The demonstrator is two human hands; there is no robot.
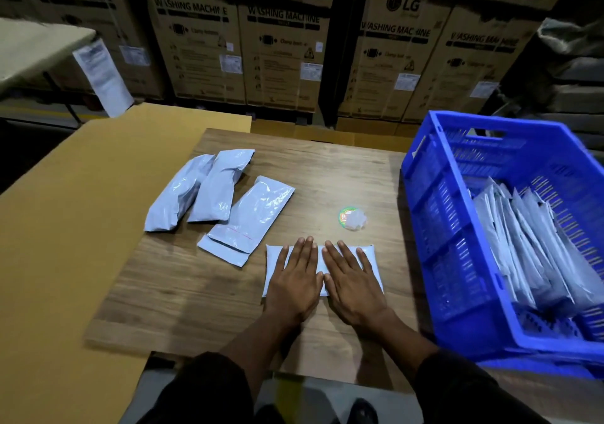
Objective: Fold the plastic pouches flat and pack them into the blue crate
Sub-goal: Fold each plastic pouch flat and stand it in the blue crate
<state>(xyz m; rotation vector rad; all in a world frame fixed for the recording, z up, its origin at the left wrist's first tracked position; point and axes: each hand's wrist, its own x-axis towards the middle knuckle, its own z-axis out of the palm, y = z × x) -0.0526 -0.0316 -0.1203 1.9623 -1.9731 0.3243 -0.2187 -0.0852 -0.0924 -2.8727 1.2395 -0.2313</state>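
I judge the task is more than half done: the crate (pixel 425 195) at my right already holds a row of folded pouches (pixel 529 247) that stand on edge, and it seems there is free room in its far part. Under my hands lies one pouch (pixel 371 255), folded and flat on the counter (pixel 343 168), near the front edge. My left hand (pixel 295 280) and my right hand (pixel 351 281) press on it side by side, the fingers (pixel 302 250) straight and a little spread, gripping nothing. Three pouches (pixel 251 217) are left at the left side, still puffy and not folded; two of them touch each other, the third lies just beside. A small round sticker (pixel 351 218) with some crumpled film lies between the hands and the crate. The way from the pouch to the crate is open, but the crate wall is high, so I think the pouch must be lifted over the rim.
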